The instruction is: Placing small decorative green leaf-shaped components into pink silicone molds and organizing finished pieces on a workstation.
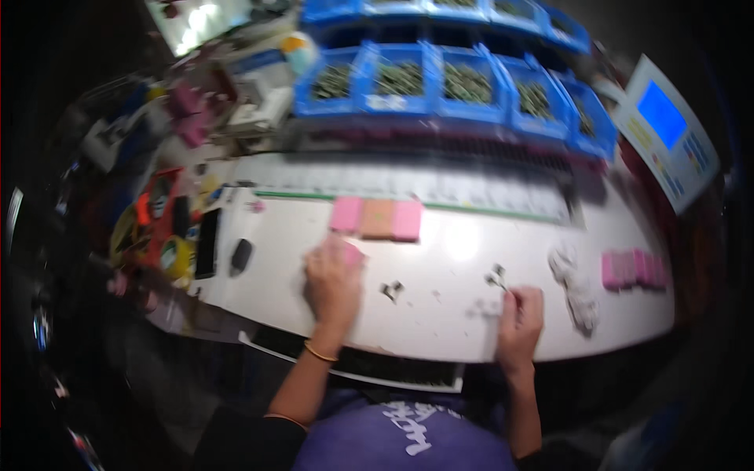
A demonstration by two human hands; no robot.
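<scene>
My left hand (333,289) is closed on a small pink block (353,256) at the white tabletop, and its fingers hide part of the block. A row of pink blocks with a brown band (377,220) round its middle lies just beyond. To the right, my right hand (521,323) pinches a small dark piece with thin prongs (495,275) between thumb and fingers. A similar dark piece (392,291) rests on the table between my hands. Blur hides the finer details of both pieces.
Blue bins (400,78) full of small parts stand at the back. A long ruler strip (408,192) runs before them. Crumpled white material (575,290) and another pink bundle (633,269) lie right, near a device with a blue screen (666,125). A phone (207,243) lies left.
</scene>
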